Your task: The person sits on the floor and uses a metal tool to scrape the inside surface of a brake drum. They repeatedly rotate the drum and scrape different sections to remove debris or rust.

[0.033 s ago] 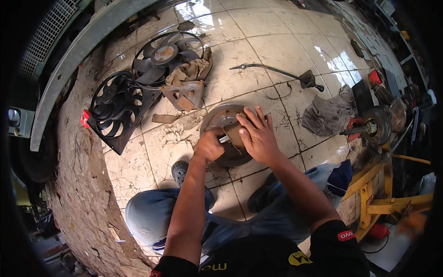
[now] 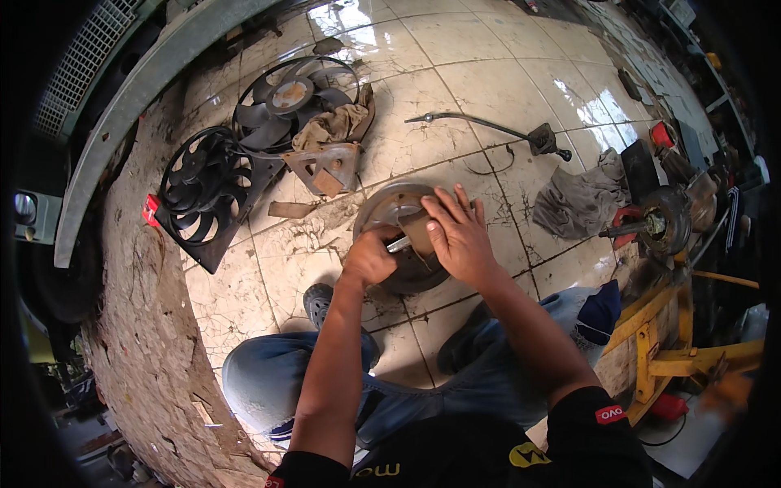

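On the tiled floor between my feet lies a round, dished metal part (image 2: pixel 376 213), rusty brown. My left hand (image 2: pixel 370 257) is closed around a silvery rod-shaped thing (image 2: pixel 398 244) at its middle; the rest of it is hidden in my fist. A brown, flat, slightly curved piece (image 2: pixel 417 233) stands tilted beside the rod's end; its material I cannot tell. My right hand (image 2: pixel 460 232) rests along that piece's right side and over the round part's rim. Its fingers are stretched out and the thumb points up.
Black radiator fans (image 2: pixel 198 183) and a triangular metal bracket (image 2: pixel 325 167) lie at the far left. A cable with a dark boot (image 2: pixel 543 140) lies ahead. To the right are a grey rag (image 2: pixel 579 199), a greasy hub part (image 2: pixel 663 221) and a yellow metal stand (image 2: pixel 647 358).
My right hand has shifted slightly to the right. The brown piece has moved a little with it and tilts differently. My left hand stays in nearly the same place.
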